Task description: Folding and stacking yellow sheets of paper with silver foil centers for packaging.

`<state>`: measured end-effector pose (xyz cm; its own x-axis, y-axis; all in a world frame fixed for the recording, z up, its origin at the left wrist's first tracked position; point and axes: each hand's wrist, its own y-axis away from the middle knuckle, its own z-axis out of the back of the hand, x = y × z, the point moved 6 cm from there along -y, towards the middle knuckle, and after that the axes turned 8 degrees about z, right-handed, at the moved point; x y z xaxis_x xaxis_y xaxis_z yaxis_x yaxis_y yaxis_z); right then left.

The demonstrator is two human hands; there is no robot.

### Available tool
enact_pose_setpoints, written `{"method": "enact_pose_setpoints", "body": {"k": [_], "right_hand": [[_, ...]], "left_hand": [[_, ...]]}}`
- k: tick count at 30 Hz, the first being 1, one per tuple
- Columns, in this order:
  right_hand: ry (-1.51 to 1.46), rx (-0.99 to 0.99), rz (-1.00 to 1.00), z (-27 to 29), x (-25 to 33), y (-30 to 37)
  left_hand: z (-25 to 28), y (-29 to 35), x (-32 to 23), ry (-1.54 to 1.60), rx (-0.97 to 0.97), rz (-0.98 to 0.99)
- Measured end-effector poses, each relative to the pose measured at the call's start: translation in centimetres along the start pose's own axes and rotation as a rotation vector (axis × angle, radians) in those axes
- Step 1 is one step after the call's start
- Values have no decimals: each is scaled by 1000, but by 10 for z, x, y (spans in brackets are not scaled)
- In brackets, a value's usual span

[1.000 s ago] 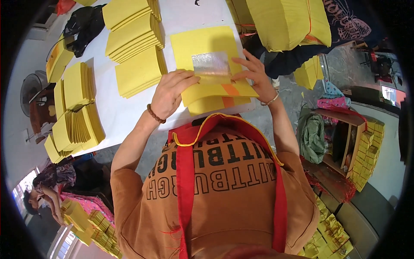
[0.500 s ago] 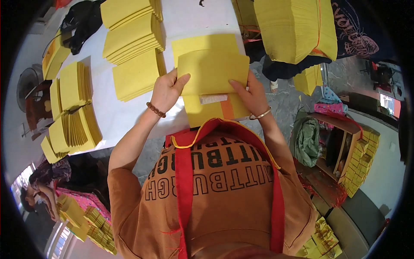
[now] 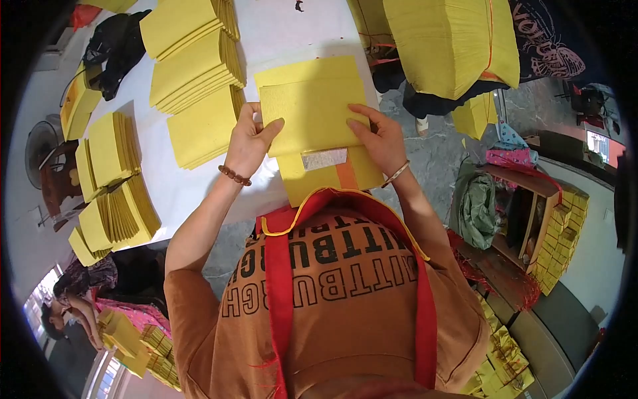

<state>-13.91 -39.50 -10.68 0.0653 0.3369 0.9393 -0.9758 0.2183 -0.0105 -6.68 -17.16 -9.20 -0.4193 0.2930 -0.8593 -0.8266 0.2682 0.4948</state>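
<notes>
In front of me a small stack of yellow paper sheets lies over another yellow sheet, whose far edge sticks out beyond it. My left hand is closed on the stack's left edge, thumb on top and the other fingers curled by the side. On the right part of the top sheet rest the thumb and forefinger of my right hand, slightly apart; its other fingers are hidden. Nearer to me, a yellow piece with an orange stripe and a silvery-white rectangle shows from under the stack.
Folded yellow paper stacks line the white table on the left, with more stacks beyond. A large tied yellow bundle stands at the far right. At lower left, another person bends near yellow bundles.
The upper yellow sheets have come down flat and squarer over the one beneath. My right forefinger has come onto the top sheet beside the thumb. The view has shifted slightly.
</notes>
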Motion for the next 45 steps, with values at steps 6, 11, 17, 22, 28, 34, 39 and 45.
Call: {"method": "enact_pose_setpoints", "body": {"k": [6, 11, 17, 22, 28, 34, 39, 45], "right_hand": [[-39, -26, -16, -1, -5, 4], [18, 34, -5, 1, 5, 1], [820, 71, 513, -3, 93, -4], [582, 439, 744, -60, 67, -10], [933, 490, 727, -76, 40, -2], [927, 495, 617, -67, 42, 1], [728, 652, 662, -81, 82, -17], [727, 409, 686, -78, 30, -16]], "left_hand": [[-7, 31, -76, -811, -428, -784], [-72, 15, -53, -1151, -49, -911], [-71, 2, -31, -1225, -58, -855], [-64, -1, -29, -1221, -68, -911], [-9, -5, -33, -146, -61, -768], [-13, 26, -106, -809, -129, -656], [-57, 52, -51, -1100, 136, -883], [-70, 66, -62, -1222, 239, -763]]}}
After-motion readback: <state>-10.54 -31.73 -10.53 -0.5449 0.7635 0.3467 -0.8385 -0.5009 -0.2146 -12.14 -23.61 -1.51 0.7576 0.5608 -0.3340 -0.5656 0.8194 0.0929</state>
